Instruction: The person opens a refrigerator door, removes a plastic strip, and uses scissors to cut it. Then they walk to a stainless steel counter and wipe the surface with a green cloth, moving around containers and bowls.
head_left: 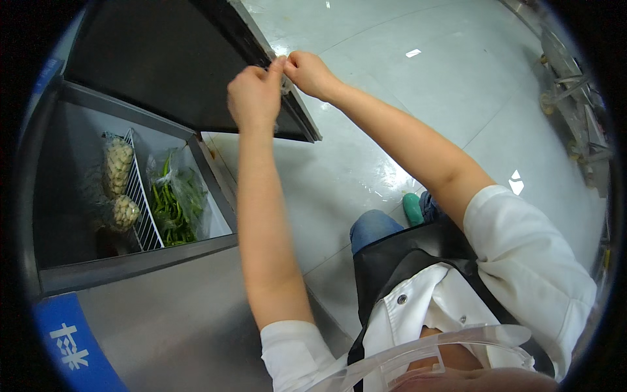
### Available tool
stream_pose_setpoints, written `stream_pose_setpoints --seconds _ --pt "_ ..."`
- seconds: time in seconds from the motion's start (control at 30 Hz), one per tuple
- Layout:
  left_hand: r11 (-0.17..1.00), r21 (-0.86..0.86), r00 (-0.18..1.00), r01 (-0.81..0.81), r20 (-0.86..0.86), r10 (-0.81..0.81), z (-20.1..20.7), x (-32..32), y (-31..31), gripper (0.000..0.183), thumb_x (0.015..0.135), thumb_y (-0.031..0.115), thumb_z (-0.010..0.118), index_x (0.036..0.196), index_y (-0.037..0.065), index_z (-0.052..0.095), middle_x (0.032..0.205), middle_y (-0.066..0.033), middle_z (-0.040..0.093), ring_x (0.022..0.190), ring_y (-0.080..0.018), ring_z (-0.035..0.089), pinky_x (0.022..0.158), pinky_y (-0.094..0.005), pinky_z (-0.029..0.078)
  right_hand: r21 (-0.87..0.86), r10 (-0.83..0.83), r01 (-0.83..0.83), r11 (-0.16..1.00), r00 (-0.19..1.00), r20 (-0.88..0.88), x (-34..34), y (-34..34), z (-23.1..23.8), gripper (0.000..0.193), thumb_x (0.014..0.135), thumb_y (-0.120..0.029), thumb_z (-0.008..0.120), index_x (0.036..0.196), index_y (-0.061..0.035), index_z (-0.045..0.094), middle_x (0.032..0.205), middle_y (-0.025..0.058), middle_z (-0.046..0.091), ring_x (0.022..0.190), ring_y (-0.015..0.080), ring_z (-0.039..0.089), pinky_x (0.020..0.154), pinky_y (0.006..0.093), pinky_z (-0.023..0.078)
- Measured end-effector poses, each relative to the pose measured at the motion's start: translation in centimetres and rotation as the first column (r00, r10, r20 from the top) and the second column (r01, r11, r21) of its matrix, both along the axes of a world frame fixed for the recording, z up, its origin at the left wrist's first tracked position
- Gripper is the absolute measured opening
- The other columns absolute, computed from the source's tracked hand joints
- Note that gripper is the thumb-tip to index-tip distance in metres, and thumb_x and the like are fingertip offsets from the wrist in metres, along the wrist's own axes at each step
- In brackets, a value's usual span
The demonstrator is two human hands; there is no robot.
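My left hand is closed in front of the dark inner face of an open refrigerator door, near its free edge. Beside it, my right hand is closed too, its fingers curled at the same edge. The fingertips of both hands nearly meet there. Something small and pale shows just below the fingers, too indistinct to name. Inside the metal refrigerator cabinet, a plastic bag of long green peppers lies right of a white wire rack. Bags of pale, peeled garlic-like pieces lie on its left.
A blue label with white characters is on the cabinet front. Shiny pale floor tiles stretch beyond the door. A wheeled metal rack stands at the far right. Below me are a black apron and a green shoe.
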State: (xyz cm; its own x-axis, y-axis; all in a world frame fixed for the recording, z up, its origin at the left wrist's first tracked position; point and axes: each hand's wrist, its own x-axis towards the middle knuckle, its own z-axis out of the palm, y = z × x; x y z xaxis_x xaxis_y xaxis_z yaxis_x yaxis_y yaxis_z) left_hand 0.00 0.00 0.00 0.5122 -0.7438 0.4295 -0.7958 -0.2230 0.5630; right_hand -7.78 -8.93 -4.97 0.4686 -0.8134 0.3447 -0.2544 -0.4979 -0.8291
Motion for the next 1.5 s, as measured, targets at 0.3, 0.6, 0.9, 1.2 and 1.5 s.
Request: stream_pose_setpoints --seconds 0.3,0.6,0.9,1.2,1.5 --pt "0.989 -0.118 0.995 -0.088 -0.050 0.082 -4.3 -3.4 -1.1 0.021 0.075 0.017 0.050 0.065 0.000 0.057 0.067 -0.0181 0.057 0.063 -0.0339 0.056 0.056 -0.0405 0.044 0.013 0.075 -0.074 0.997 0.983 -0.167 -2.1 1.1 -1.6 0.029 0.076 -0.019 0.040 0.069 0.0056 0.053 0.073 0.0260 0.055 0.074 0.0394 0.054 0.066 0.0422 0.042" --pt "0.973 -0.225 0.990 0.055 -0.113 -0.082 -6.2 -2.2 -0.2 0.016 0.076 0.013 0.051 0.071 -0.001 0.056 0.066 -0.0187 0.056 0.063 -0.0335 0.055 0.056 -0.0348 0.042 -0.210 0.186 -0.207 0.955 0.975 -0.118 -3.3 1.2 1.6 0.032 0.075 -0.035 0.053 0.075 -0.0026 0.058 0.080 0.0133 0.057 0.070 0.0272 0.055 0.061 0.0329 0.044" --pt "0.957 -0.282 0.984 0.073 -0.134 -0.115 -7.1 -3.0 0.0 0.011 0.068 0.009 0.059 0.069 -0.002 0.055 0.070 -0.0194 0.056 0.067 -0.0362 0.054 0.058 -0.0388 0.043 -0.644 -0.047 -0.398 0.653 0.828 -0.559 -0.9 1.5 3.0 0.010 0.068 -0.015 0.054 0.068 -0.0068 0.059 0.068 0.0089 0.059 0.064 0.0260 0.059 0.053 0.0354 0.048" --pt "0.958 -0.283 0.987 0.046 -0.134 -0.087 -10.2 -3.9 -0.7 0.012 0.069 0.010 0.058 0.067 -0.002 0.055 0.069 -0.0200 0.055 0.065 -0.0362 0.054 0.057 -0.0398 0.043 -0.632 0.000 -0.563 0.532 0.747 -0.665 -1.4 0.9 1.9 0.009 0.063 -0.012 0.055 0.070 -0.0065 0.059 0.068 0.0077 0.059 0.066 0.0256 0.060 0.053 0.0366 0.048" --pt "0.978 -0.203 0.949 0.050 -0.296 -0.110 -17.7 -7.7 -1.0 0.015 0.073 0.009 0.054 0.066 -0.004 0.054 0.065 -0.0221 0.054 0.062 -0.0369 0.054 0.055 -0.0388 0.042 -0.394 0.085 -0.530 0.751 0.670 -0.738 -6.8 -0.6 -7.9 0.007 0.068 -0.011 0.051 0.069 -0.0054 0.055 0.067 0.0090 0.055 0.064 0.0269 0.057 0.054 0.0370 0.046"
